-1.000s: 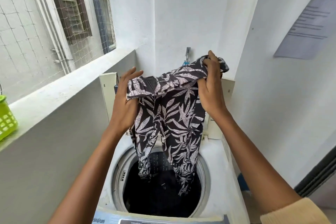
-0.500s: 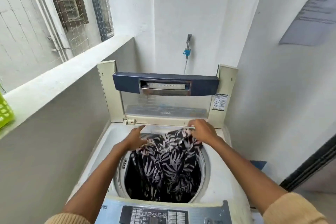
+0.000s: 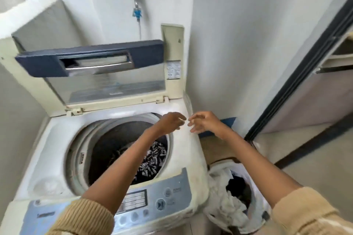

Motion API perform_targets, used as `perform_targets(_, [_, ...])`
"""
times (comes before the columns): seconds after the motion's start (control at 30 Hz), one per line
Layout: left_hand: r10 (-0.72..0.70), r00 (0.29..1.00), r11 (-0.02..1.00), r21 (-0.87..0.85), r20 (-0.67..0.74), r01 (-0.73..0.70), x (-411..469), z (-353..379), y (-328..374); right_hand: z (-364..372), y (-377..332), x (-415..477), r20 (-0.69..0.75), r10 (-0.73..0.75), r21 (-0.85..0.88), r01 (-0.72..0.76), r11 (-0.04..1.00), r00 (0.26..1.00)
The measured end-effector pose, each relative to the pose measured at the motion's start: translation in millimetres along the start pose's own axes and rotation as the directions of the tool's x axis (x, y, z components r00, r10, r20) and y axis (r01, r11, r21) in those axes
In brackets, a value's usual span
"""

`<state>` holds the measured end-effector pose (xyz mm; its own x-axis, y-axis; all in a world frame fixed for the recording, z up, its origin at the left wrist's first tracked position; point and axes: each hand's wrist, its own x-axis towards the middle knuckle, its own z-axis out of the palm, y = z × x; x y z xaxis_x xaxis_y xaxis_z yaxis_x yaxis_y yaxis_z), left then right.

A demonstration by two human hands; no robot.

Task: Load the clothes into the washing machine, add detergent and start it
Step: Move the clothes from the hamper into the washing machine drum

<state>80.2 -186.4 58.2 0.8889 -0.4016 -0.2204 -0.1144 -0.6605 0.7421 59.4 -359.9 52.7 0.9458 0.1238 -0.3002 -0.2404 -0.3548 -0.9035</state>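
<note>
A white top-loading washing machine fills the lower left, its lid propped upright at the back. Inside the drum lies a black-and-white leaf-print garment. My left hand hovers over the drum's right rim with fingers apart, holding nothing. My right hand hangs beside it above the machine's right edge, also empty with fingers spread. On the floor to the right stands a laundry basket holding white and dark clothes. The control panel runs along the machine's front.
A tap with a blue hose fitting is on the wall behind the machine. A low grey ledge wall borders the left. A dark door frame stands at the right, with tiled floor beyond.
Both hands have let go of the leaf-print garment, which now lies in the drum. The hands rose and shifted right. My view swung right and down, bringing the laundry basket into sight.
</note>
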Motion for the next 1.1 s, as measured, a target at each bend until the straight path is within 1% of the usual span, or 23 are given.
perform_targets(0.07, [0.059, 0.997, 0.998, 0.014, 0.058, -0.060, 15.8, 41.2, 37.6, -31.8, 29.7, -16.2, -0.104, 0.057, 0.062, -0.051, 0.997, 0.993])
perform_targets(0.13, [0.093, 0.985, 0.993, 0.054, 0.147, -0.102, 30.6, 89.1, 77.5, -66.6, 63.6, -32.6, -0.177, 0.129, 0.125, -0.108, 0.986, 0.976])
perform_targets(0.23, [0.108, 0.952, 0.973, 0.168, 0.287, -0.161, 50.0, 162.0, 126.1, -111.8, 119.1, -54.0, -0.291, 0.259, 0.241, -0.191, 0.952, 0.921])
perform_targets(0.27, [0.088, 0.938, 0.965, 0.204, 0.336, -0.164, 55.7, 187.4, 132.7, -120.5, 142.3, -61.0, -0.313, 0.313, 0.273, -0.231, 0.934, 0.897])
perform_targets(0.33, [-0.012, 0.901, 0.961, 0.255, 0.433, -0.110, 65.4, 241.4, 130.6, -129.8, 195.6, -78.4, -0.296, 0.429, 0.317, -0.336, 0.887, 0.854])
perform_targets(0.4, [-0.149, 0.855, 0.968, 0.251, 0.496, 0.023, 74.2, 292.9, 116.0, -134.2, 252.0, -92.6, -0.226, 0.538, 0.351, -0.447, 0.823, 0.812])
perform_targets(0.43, [-0.221, 0.839, 0.960, 0.263, 0.498, 0.097, 79.6, 316.6, 106.5, -137.0, 279.1, -97.5, -0.197, 0.579, 0.354, -0.494, 0.795, 0.791])
perform_targets(0.5, [-0.340, 0.799, 0.924, 0.334, 0.497, 0.185, 89.6, 358.9, 82.2, -142.2, 330.2, -104.3, -0.148, 0.652, 0.353, -0.576, 0.737, 0.744])
perform_targets(0.57, [-0.432, 0.752, 0.882, 0.410, 0.499, 0.235, 99.6, 394.1, 52.1, -142.6, 372.4, -106.5, -0.090, 0.710, 0.370, -0.638, 0.675, 0.699])
perform_targets(0.67, [-0.510, 0.699, 0.840, 0.467, 0.501, 0.277, 111.3, 437.1, 4.2, -135.9, 431.4, -97.8, -0.049, 0.743, 0.367, -0.680, 0.635, 0.667])
perform_targets(0.73, [-0.527, 0.701, 0.828, 0.477, 0.480, 0.295, 117.9, 463.7, -31.5, -126.3, 466.1, -85.8, -0.034, 0.744, 0.357, -0.688, 0.633, 0.667])
perform_targets(0.77, [-0.549, 0.705, 0.818, 0.463, 0.449, 0.342, 121.0, 476.3, -48.6, -120.2, 481.5, -78.9, -0.018, 0.744, 0.347, -0.693, 0.632, 0.668])
perform_targets(0.83, [-0.571, 0.730, 0.801, 0.449, 0.376, 0.395, 126.9, 500.8, -79.4, -105.2, 511.6, -67.0, 0.006, 0.755, 0.344, -0.710, 0.615, 0.656])
perform_targets(0.93, [-0.568, 0.762, 0.797, 0.437, 0.310, 0.416, 138.4, 536.2, -116.3, -85.5, 551.0, -49.4, 0.010, 0.766, 0.367, -0.715, 0.595, 0.643])
perform_targets(0.97, [-0.575, 0.759, 0.795, 0.430, 0.306, 0.428, 142.9, 550.4, -132.9, -78.8, 566.3, -43.0, 0.000, 0.769, 0.375, -0.713, 0.593, 0.639])
perform_targets(1.03, [-0.606, 0.729, 0.779, 0.421, 0.317, 0.464, 149.9, 577.0, -160.8, -66.9, 597.0, -33.6, -0.021, 0.776, 0.395, -0.708, 0.585, 0.630])
perform_targets(1.07, [-0.628, 0.711, 0.761, 0.439, 0.317, 0.477, 151.4, 589.9, -174.2, -61.7, 611.7, -30.9, -0.030, 0.781, 0.412, -0.704, 0.578, 0.624])
perform_targets(1.1, [-0.642, 0.707, 0.742, 0.472, 0.297, 0.476, 151.9, 601.8, -185.5, -56.9, 626.0, -29.2, -0.040, 0.788, 0.427, -0.703, 0.569, 0.614])
